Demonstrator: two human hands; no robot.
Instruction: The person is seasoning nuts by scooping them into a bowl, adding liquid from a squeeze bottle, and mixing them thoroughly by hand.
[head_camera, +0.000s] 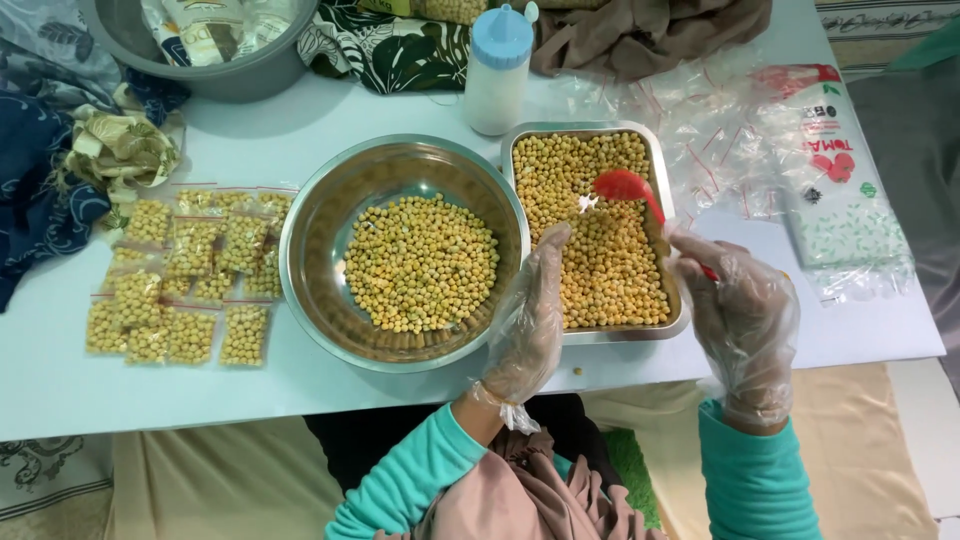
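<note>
My right hand (742, 325), in a clear plastic glove, grips a red spoon (625, 186) whose bowl hovers over the upper part of a rectangular steel tray (600, 131) full of yellow peas. My left hand (530, 320), also gloved, is lifted between the tray and a round steel bowl (330, 200) with peas in its bottom. Its fingers are loosely apart and I see nothing in them.
Several small sealed bags of peas (185, 275) lie in rows left of the bowl. A white bottle with a blue cap (497, 70) stands behind the bowl and tray. Loose clear zip bags (700, 120) and a printed packet (840, 190) lie right. A grey basin (205, 60) and cloths sit at back.
</note>
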